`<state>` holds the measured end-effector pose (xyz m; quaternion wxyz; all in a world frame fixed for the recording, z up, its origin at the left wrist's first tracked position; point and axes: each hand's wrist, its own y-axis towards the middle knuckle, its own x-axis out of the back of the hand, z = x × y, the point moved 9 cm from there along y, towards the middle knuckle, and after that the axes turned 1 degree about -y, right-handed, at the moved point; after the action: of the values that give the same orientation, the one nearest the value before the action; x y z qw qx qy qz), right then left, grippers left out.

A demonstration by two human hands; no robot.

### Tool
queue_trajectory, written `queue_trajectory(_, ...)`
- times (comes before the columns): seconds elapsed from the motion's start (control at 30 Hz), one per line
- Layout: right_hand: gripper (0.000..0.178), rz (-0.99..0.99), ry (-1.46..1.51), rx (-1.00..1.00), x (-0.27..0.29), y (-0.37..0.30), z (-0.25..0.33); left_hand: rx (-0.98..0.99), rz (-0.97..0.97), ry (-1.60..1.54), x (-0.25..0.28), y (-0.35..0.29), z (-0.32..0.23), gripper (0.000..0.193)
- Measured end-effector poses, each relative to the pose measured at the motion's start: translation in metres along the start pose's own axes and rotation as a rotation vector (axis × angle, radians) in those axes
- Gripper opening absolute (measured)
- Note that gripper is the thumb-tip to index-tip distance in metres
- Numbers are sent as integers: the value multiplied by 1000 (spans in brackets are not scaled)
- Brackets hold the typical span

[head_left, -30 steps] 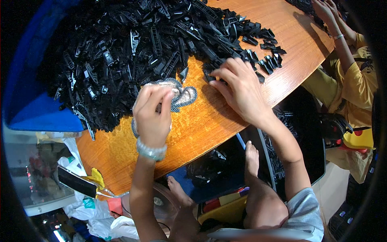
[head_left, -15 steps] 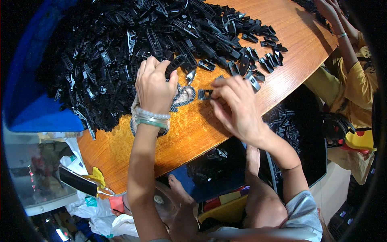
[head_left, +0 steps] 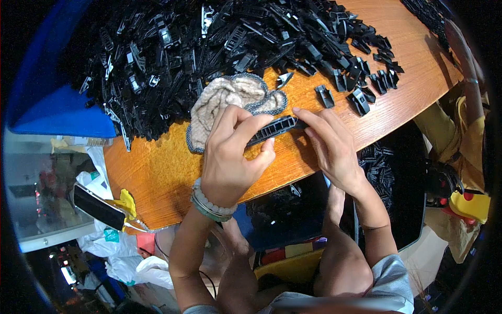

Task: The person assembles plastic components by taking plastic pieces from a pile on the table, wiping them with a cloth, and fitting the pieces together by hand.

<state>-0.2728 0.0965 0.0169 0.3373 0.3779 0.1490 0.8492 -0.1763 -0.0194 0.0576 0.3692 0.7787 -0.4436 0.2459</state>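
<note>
Brought between left hand (head_left: 230,154) and right hand (head_left: 335,149) since the earlier frame: ribbed black strip (head_left: 274,130) | left: gripping strip | right: curled at strip's end, cannot tell if gripping | just beyond left: beige cloth (head_left: 217,102)

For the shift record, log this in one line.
left hand: holds black slotted part | right hand: at its right end | beyond: beige cloth, black heap

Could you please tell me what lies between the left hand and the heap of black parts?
In the head view, a crumpled beige cloth lies between the left hand and the heap of black parts.
</note>
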Motion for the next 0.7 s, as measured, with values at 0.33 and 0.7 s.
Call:
queue_trajectory(0.33, 32, 25, 79, -74, 2, 0, -9, -20, -114, -12, 13, -23, 6, 34)
queue_trajectory(0.7, 36, 43, 134, -141, 1, -5, -16, 30, -104, -16, 19, -46, 3, 31)
